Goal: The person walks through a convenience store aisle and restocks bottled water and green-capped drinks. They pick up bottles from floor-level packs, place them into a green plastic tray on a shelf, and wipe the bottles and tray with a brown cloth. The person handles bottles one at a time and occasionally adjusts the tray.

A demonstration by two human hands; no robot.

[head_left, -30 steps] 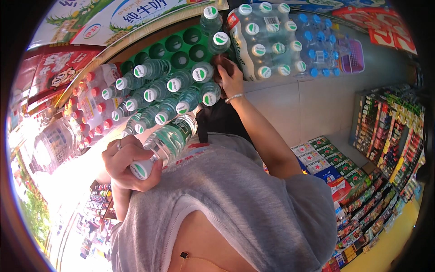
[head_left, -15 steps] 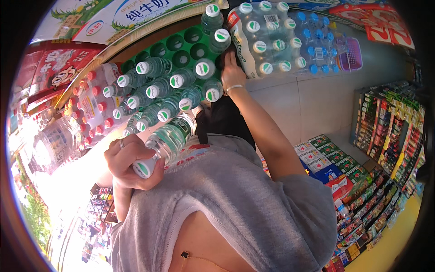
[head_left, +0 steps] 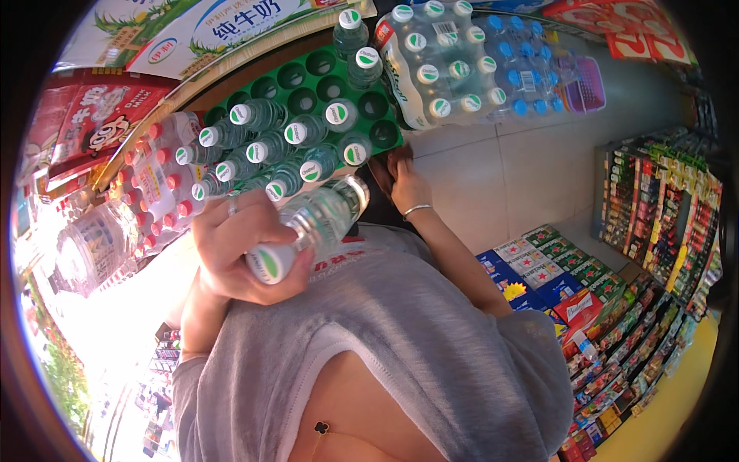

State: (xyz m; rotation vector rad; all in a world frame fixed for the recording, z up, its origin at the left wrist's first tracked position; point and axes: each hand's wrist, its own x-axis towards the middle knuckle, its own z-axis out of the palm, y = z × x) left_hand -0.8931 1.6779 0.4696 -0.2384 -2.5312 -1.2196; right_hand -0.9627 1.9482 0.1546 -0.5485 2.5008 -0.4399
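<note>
My left hand [head_left: 250, 250] is closed around the cap end of a clear water bottle [head_left: 329, 215] with a white and green cap. The bottle is tilted, its base pointing up and right toward a green tray [head_left: 312, 78] with round holes. Bottles of the same kind stand in the tray's left and near holes; several holes at its right and far side hold nothing. Just off the tray's near right corner is my right hand [head_left: 409, 185], with a bracelet on its wrist. Its fingers are in shadow and partly hidden, so their grip does not show.
Right of the tray lies a shrink-wrapped pack of white-capped bottles [head_left: 454, 69], then blue-capped bottles [head_left: 527, 73] and a purple basket [head_left: 585, 83]. Red-capped bottles [head_left: 165, 181] stand at left. Milk cartons [head_left: 231, 31] line the back. Beer boxes [head_left: 539, 269] and shelves [head_left: 654, 208] are at right.
My right hand has come away from between the tray and the wrapped pack, down to the tray's near corner. My left hand has moved right and slightly up with the water bottle.
</note>
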